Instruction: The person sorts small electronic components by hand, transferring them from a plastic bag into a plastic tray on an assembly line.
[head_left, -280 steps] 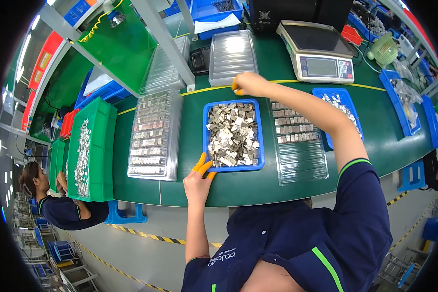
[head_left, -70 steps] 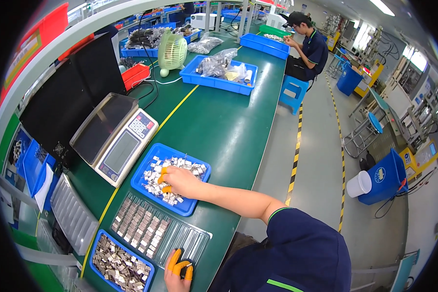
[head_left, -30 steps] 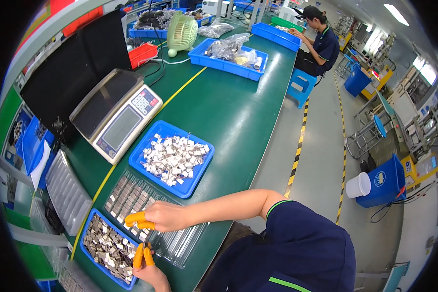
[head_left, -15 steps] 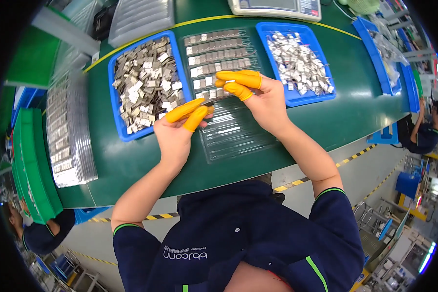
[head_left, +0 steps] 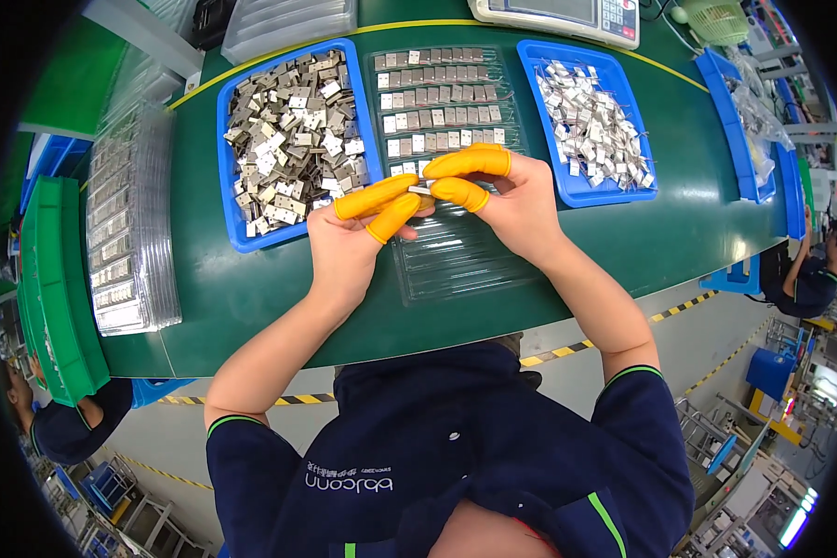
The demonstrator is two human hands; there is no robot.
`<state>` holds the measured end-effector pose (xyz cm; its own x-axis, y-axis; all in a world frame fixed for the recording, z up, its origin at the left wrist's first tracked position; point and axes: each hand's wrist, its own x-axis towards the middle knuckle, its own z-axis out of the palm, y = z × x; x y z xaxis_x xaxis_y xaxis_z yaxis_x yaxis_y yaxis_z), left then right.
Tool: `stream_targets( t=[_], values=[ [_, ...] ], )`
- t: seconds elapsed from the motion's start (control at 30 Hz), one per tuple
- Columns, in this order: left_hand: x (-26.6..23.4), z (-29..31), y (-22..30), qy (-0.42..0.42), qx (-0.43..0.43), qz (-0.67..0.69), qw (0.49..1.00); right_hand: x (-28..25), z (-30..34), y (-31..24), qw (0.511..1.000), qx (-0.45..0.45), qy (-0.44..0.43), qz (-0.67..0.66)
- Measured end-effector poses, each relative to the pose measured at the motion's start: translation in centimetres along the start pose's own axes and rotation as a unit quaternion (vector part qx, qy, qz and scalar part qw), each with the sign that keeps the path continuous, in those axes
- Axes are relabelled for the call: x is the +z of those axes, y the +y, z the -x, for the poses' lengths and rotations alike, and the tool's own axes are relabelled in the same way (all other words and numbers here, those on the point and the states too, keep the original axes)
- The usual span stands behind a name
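My left hand point(head_left: 349, 244) and my right hand point(head_left: 519, 203), both with yellow finger cots on thumb and fingers, meet over the clear plastic blister tray point(head_left: 456, 274). Pinched between their fingertips is a small flat metal piece point(head_left: 420, 190); whatever else the right fingers hold is mostly covered. Behind the hands, rows of small silver and grey-brown pieces point(head_left: 437, 94) fill the tray's far part, thin wires at their right ends. On the left stands a blue bin point(head_left: 225, 191) of loose metal pieces point(head_left: 293, 139). A blue bin point(head_left: 581, 199) on the right holds white wired parts point(head_left: 593, 121).
Stacked clear trays point(head_left: 130, 232) and a green bin point(head_left: 63, 288) line the left side. A scale point(head_left: 558, 11) stands at the back, and a blue bin with plastic bags point(head_left: 737, 121) at the far right. Two people sit at either side.
My hands have come together, fingertips meeting at the small piece. The right hand has lowered toward the left one. The view has shifted slightly.
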<state>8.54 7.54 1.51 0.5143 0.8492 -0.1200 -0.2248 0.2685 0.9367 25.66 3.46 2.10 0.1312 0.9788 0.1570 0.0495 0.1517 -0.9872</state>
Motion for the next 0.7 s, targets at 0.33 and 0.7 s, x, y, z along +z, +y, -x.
stream_targets(
  t=[0.33, 0.7],
  values=[
    [-1.0, -0.2, -0.1, -0.029, -0.051, 0.040, 0.997, -0.1, 0.1, -0.7, 0.994, -0.075, -0.032, 0.073],
    [-1.7, -0.3, -0.2, -0.103, -0.049, 0.043, 0.993, 1.1, 2.1, -0.5, 0.936, -0.235, 0.026, 0.263]
  ],
)
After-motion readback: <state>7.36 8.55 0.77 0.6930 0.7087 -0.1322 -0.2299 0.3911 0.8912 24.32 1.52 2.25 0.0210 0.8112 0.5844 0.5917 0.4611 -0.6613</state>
